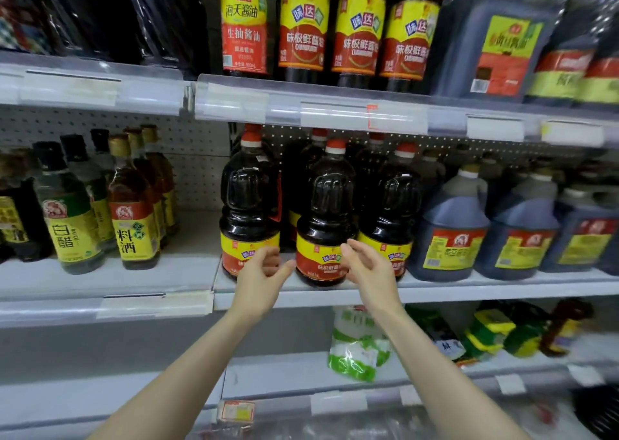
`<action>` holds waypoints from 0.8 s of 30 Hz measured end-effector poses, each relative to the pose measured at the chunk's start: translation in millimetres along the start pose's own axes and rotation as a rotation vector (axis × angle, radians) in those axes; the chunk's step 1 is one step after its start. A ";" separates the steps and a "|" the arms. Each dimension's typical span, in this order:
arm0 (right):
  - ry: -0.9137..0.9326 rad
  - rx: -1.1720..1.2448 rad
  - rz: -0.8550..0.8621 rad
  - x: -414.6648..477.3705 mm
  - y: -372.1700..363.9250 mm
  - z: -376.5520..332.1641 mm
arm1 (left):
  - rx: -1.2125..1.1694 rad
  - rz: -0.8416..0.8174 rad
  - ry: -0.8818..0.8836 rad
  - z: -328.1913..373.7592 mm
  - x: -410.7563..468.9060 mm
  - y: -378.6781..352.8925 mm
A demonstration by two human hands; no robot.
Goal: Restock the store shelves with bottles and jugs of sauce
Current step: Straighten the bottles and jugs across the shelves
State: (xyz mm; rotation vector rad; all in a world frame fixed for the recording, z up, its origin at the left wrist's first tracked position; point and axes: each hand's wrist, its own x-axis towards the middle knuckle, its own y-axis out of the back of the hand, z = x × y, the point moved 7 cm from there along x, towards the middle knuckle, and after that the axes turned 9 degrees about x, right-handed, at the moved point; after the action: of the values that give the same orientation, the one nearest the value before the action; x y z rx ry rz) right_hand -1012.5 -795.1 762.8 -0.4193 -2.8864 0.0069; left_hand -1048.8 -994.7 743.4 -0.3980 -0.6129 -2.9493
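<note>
Three dark soy sauce jugs with red caps and yellow-red labels stand in the front row of the middle shelf (335, 294). The middle jug (324, 211) stands upright at the shelf's front edge, between the left jug (248, 198) and the right jug (390, 205). My left hand (263, 272) hovers just left of the middle jug, in front of the left jug's label, with loosely curled fingers that hold nothing. My right hand (366, 267) is at the middle jug's right side. Its fingertips sit close to the label, and I see no grip.
Square blue-grey jugs (449, 235) fill the shelf to the right. Vinegar and cooking wine bottles (134, 211) stand on the left, with bare shelf between them and the jugs. The upper shelf (301, 104) holds soy sauce bottles (303, 27). A green-white bag (355, 342) lies on the lower shelf.
</note>
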 end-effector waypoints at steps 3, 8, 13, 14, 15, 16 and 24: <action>-0.015 0.029 -0.028 3.9 13.9 3.1 | -0.015 -0.019 0.012 5.3 -2.7 -18.9; -0.036 0.034 -0.135 17.7 27.0 14.1 | -0.091 -0.021 0.077 8.9 -7.1 -43.7; -0.038 0.054 -0.266 33.6 26.3 21.2 | -0.148 0.000 0.126 3.5 -5.3 -58.4; -0.035 0.063 -0.291 37.7 25.3 24.0 | -0.158 -0.010 0.125 4.0 -4.3 -62.5; -0.035 0.071 -0.319 40.9 23.6 27.6 | -0.175 -0.023 0.119 5.2 -4.0 -67.1; -0.039 0.076 -0.344 43.5 21.0 31.9 | -0.197 -0.033 0.105 6.6 -3.6 -70.7; 0.003 0.099 -0.376 59.2 11.7 50.4 | -0.248 -0.087 -0.016 10.3 10.1 -78.9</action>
State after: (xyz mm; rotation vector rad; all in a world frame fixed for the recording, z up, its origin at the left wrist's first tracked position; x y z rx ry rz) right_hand -1075.6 -765.9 726.3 0.1440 -2.8980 0.0867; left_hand -1068.2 -918.8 725.6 -0.4266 -0.2717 -3.1187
